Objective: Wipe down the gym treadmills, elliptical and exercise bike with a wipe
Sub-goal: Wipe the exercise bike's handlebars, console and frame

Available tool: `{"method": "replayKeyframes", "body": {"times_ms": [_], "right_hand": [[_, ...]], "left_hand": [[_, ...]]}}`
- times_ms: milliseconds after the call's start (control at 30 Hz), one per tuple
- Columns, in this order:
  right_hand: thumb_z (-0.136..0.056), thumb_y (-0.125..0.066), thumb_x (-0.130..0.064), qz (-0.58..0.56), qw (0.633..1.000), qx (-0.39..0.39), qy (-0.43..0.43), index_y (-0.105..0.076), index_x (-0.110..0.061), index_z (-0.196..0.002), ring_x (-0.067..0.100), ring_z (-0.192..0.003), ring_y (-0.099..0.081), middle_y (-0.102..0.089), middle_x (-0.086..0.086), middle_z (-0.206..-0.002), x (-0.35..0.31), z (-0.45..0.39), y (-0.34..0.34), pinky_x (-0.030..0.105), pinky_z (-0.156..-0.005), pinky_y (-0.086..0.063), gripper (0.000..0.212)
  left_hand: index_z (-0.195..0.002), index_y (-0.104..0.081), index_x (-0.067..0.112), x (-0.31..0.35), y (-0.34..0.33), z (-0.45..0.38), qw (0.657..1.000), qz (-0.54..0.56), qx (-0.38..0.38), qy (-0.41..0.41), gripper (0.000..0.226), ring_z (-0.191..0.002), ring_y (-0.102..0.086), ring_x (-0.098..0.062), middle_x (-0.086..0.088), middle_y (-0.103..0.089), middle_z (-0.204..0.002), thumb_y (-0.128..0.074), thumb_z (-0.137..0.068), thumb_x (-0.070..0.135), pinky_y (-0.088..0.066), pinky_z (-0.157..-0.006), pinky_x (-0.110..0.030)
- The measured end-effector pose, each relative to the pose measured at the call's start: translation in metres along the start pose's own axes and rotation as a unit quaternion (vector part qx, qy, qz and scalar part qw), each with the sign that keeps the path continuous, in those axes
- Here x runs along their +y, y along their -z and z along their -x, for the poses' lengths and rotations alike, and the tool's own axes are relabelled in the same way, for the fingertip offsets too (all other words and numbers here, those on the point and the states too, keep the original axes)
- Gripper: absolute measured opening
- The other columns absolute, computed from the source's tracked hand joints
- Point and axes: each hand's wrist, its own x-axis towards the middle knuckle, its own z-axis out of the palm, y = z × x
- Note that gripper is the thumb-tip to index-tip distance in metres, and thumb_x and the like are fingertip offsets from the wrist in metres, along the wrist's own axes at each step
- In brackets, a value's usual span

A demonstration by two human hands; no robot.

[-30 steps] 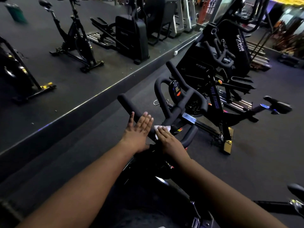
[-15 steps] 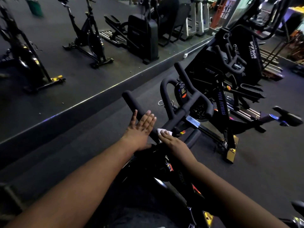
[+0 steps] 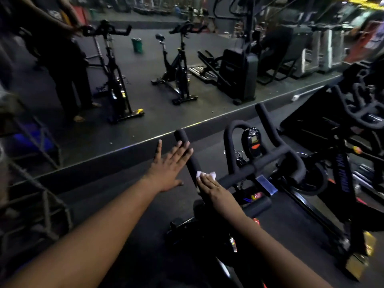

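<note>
A black exercise bike's handlebar (image 3: pixel 270 161) crosses the middle of the view, with a small console (image 3: pixel 252 142) in its loop. My right hand (image 3: pixel 212 188) lies over the bar where the left prong (image 3: pixel 182 138) joins it. Its fingers press a small white wipe (image 3: pixel 209 175) flat against the foam. My left hand (image 3: pixel 168 169) is spread wide with straight fingers just left of that prong. Its fingertips reach the prong and it holds nothing.
A low ledge (image 3: pixel 124 150) runs diagonally past the bike. Beyond it stand more bikes (image 3: pixel 178 69), an elliptical (image 3: pixel 236 67) and a green bin (image 3: pixel 137 45). A person (image 3: pixel 62 65) stands top left at a bike. Another bike (image 3: pixel 342 163) is close on the right.
The view has swung left and up, bringing the person and far bikes into sight. My left hand's fingers have spread wider. My right hand keeps the wipe at the prong's base.
</note>
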Motion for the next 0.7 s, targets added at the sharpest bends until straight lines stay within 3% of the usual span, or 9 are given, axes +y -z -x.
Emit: {"method": "replayKeyframes", "body": {"times_ms": [100,133,233,300,400,467,533,600,700], "right_hand": [[-0.093,-0.051,-0.023,-0.056,0.998,-0.021,0.037,-0.061,0.005,-0.131,0.033,-0.120,-0.065,-0.065,0.020,-0.131,0.012,0.001,0.006,0.038,-0.096,-0.055,0.048],[-0.093,-0.053,-0.023,-0.083,0.996,-0.030,0.033,-0.062,0.004,-0.131,0.033,-0.121,-0.064,-0.065,0.020,-0.131,0.013,-0.003,0.013,0.037,-0.093,-0.055,0.048],[-0.090,-0.051,-0.011,-0.066,0.997,0.018,0.032,-0.053,0.002,-0.142,0.037,-0.138,-0.047,-0.050,0.023,-0.148,0.021,-0.031,0.043,0.041,-0.109,-0.042,0.054],[-0.082,-0.050,-0.003,-0.048,0.996,0.064,0.040,-0.057,0.008,-0.135,0.041,-0.133,-0.051,-0.055,0.027,-0.141,0.018,-0.063,0.060,0.042,-0.108,-0.038,0.055],[-0.072,-0.060,0.006,-0.042,0.996,0.061,0.055,-0.060,0.013,-0.128,0.046,-0.121,-0.061,-0.060,0.030,-0.132,0.011,-0.106,0.056,0.053,-0.096,-0.052,0.056],[-0.082,-0.063,0.008,-0.076,0.996,0.033,0.026,-0.052,0.008,-0.140,0.046,-0.132,-0.052,-0.049,0.030,-0.145,0.010,-0.109,0.035,0.054,-0.088,-0.058,0.059],[-0.091,-0.061,0.003,-0.089,0.995,0.042,-0.011,-0.043,0.000,-0.149,0.038,-0.143,-0.041,-0.039,0.023,-0.156,0.008,-0.091,0.022,0.046,-0.091,-0.058,0.061],[-0.095,-0.051,-0.007,-0.076,0.996,0.044,-0.010,-0.045,-0.001,-0.149,0.035,-0.141,-0.044,-0.041,0.021,-0.156,0.005,-0.067,0.021,0.039,-0.088,-0.057,0.054],[-0.090,-0.035,-0.027,-0.080,0.996,-0.023,-0.003,-0.048,-0.002,-0.147,0.038,-0.137,-0.048,-0.043,0.020,-0.154,0.005,-0.033,0.026,0.041,-0.092,-0.057,0.063]], "left_hand": [[-0.150,0.039,0.017,0.000,0.006,0.005,0.999,-0.024,-0.030,0.005,0.120,-0.148,0.035,-0.020,-0.003,0.048,-0.155,-0.047,-0.089,0.075,0.009,-0.111,-0.076],[-0.150,0.038,0.016,0.000,0.008,0.005,0.999,-0.024,-0.035,0.013,0.120,-0.149,0.034,-0.020,-0.003,0.047,-0.156,-0.047,-0.089,0.075,0.010,-0.111,-0.076],[-0.152,0.035,0.015,-0.005,0.020,0.004,0.997,0.000,-0.032,0.064,0.121,-0.150,0.030,-0.016,-0.002,0.044,-0.158,-0.051,-0.089,0.072,0.012,-0.112,-0.076],[-0.152,0.034,0.016,-0.013,0.030,0.002,0.995,0.006,-0.029,0.090,0.121,-0.153,0.025,-0.015,0.000,0.041,-0.159,-0.054,-0.089,0.070,0.012,-0.114,-0.075],[-0.153,0.032,0.015,-0.024,0.041,-0.002,0.994,0.019,-0.033,0.105,0.121,-0.156,0.017,-0.017,0.000,0.034,-0.164,-0.056,-0.089,0.069,0.009,-0.115,-0.075],[-0.154,0.031,0.015,-0.029,0.042,-0.006,0.995,0.026,-0.033,0.095,0.122,-0.156,0.016,-0.017,-0.001,0.034,-0.164,-0.056,-0.089,0.069,0.008,-0.115,-0.075],[-0.153,0.033,0.015,-0.034,0.039,-0.011,0.997,0.019,-0.034,0.067,0.122,-0.156,0.016,-0.018,-0.001,0.035,-0.163,-0.055,-0.089,0.069,0.008,-0.114,-0.075],[-0.152,0.034,0.014,-0.038,0.034,-0.013,0.998,0.013,-0.033,0.048,0.120,-0.156,0.019,-0.017,-0.001,0.037,-0.162,-0.054,-0.091,0.068,0.009,-0.113,-0.076],[-0.153,0.034,0.015,-0.039,0.032,-0.014,0.998,0.036,-0.041,0.033,0.117,-0.156,0.016,-0.016,-0.001,0.037,-0.162,-0.055,-0.093,0.063,0.012,-0.114,-0.074]]}}
